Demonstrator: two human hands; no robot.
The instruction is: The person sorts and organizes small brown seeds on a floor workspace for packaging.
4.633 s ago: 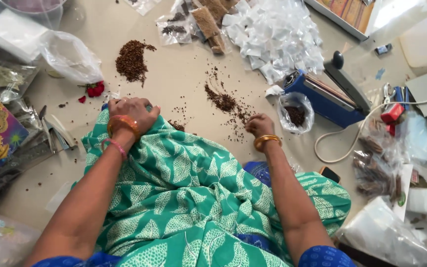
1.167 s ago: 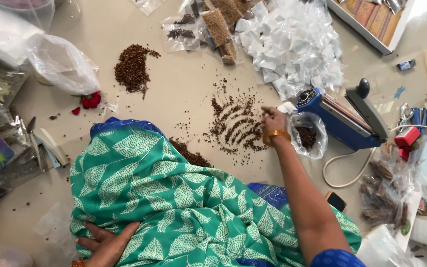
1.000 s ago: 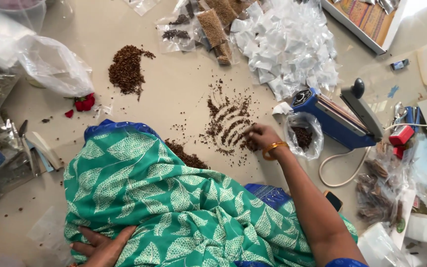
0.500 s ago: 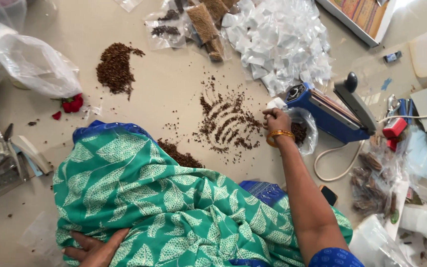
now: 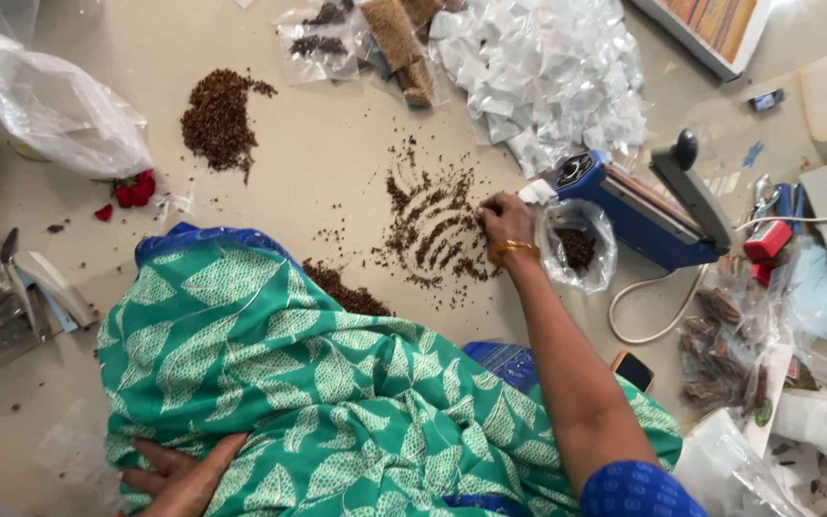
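Observation:
My right hand [image 5: 504, 222], with a gold bangle at the wrist, rests fingers-down on a scatter of small brown seeds [image 5: 430, 233] raked into streaks on the beige floor. Just right of it stands an open clear bag [image 5: 578, 247] with some seeds inside. My left hand [image 5: 182, 476] lies flat at the lower left, against the green leaf-patterned cloth [image 5: 308, 383] over my lap, holding nothing. A second seed pile [image 5: 219, 113] sits at the upper left, and more seeds [image 5: 345, 290] peek out at the cloth's edge.
A blue heat sealer [image 5: 645, 206] with a black knob and white cord lies right of the bag. A heap of small clear pouches [image 5: 547, 67] is at the top. Crumpled plastic bag [image 5: 64, 110], red rose petals [image 5: 131, 190], filled packets [image 5: 356, 33] and clutter [image 5: 748, 325] surround.
My left hand went from the cloth's front edge back to my side. My right hand reached forward and raked the seeds into streaks, moving between the scatter and the open bag.

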